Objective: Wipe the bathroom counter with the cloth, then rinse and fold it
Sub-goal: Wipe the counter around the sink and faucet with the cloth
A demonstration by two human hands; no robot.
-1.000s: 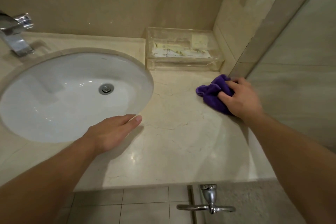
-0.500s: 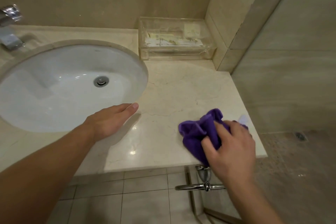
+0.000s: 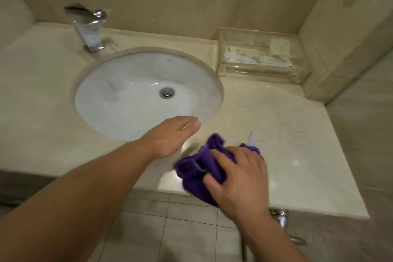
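Fingers (image 3: 220, 155) of the right hand (image 3: 242, 176) clamped the bunched purple cloth (image 3: 194, 169) at the front edge of the desk (image 3: 297, 134), five o'clock of the sink (image 3: 127, 102), the left hand (image 3: 170, 136) resting flat, fingers straight; wiping seemed under way, rinsing and folding yet to come.

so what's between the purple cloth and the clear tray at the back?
Only bare marble counter; the head view shows nothing between the cloth and the tray.
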